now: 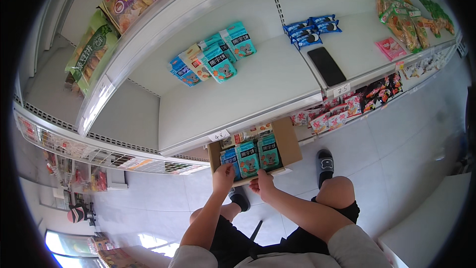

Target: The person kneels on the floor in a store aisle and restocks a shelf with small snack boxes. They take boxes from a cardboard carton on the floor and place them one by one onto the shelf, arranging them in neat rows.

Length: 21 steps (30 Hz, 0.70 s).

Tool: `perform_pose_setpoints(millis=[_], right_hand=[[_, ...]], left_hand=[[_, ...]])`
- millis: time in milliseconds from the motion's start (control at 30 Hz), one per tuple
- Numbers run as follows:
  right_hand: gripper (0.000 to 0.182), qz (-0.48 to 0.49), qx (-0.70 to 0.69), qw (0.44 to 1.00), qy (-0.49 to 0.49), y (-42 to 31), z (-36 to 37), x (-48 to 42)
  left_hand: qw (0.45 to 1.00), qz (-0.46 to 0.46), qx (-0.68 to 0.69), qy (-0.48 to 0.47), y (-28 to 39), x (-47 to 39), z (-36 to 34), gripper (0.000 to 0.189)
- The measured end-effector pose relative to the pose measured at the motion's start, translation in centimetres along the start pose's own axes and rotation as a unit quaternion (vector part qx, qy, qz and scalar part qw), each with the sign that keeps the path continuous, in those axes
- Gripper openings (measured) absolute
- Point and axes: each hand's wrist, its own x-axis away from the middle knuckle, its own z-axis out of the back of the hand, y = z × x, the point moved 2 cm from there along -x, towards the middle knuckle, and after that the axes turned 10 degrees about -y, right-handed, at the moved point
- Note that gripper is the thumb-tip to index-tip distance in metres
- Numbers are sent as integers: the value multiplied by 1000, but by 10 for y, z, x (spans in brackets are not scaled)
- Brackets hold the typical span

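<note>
A cardboard box (pixel 289 145) stands partly beneath the front edge of the shelf and is filled with small biscuit packs. Inside it are teal biscuit packs (pixel 247 160), a blue biscuit pack (pixel 230 155) and cream packs (pixel 262 129) towards the back. My left hand (pixel 224 177) is at the near left corner of the box, fingertips against the blue pack; whether they grip it is hidden. My right hand (pixel 262 185) holds the near rim of the box, fingers curled outside it. Above, a small group of teal, cream and blue packs (pixel 217 63) rests on the white shelf (pixel 238 100).
Blue-wrapped biscuits (pixel 306 31), a black phone (pixel 326 66), a pink pack (pixel 391 48) and green-and-clear snack bags (pixel 405 26) lie on the right-hand shelf section. Red-and-white packets (pixel 329 119) fill a lower shelf. An upper shelf edge (pixel 148 37) curves across the left.
</note>
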Motion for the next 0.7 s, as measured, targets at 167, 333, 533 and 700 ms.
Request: perform_pose_setpoints(millis=[167, 333, 533, 700], right_hand=[[37, 8, 7, 1000, -2, 2, 14, -6], [38, 6, 24, 1000, 0, 14, 9, 10], [47, 4, 30, 998, -59, -1, 22, -3], [37, -6, 45, 999, -27, 7, 9, 6]], left_hand=[[996, 58, -36, -49, -16, -19, -42, 44], [985, 76, -158, -1, -32, -49, -55, 45], [964, 159, -203, -58, 8, -84, -54, 45], [977, 139, -112, -115, 11, -88, -31, 42]])
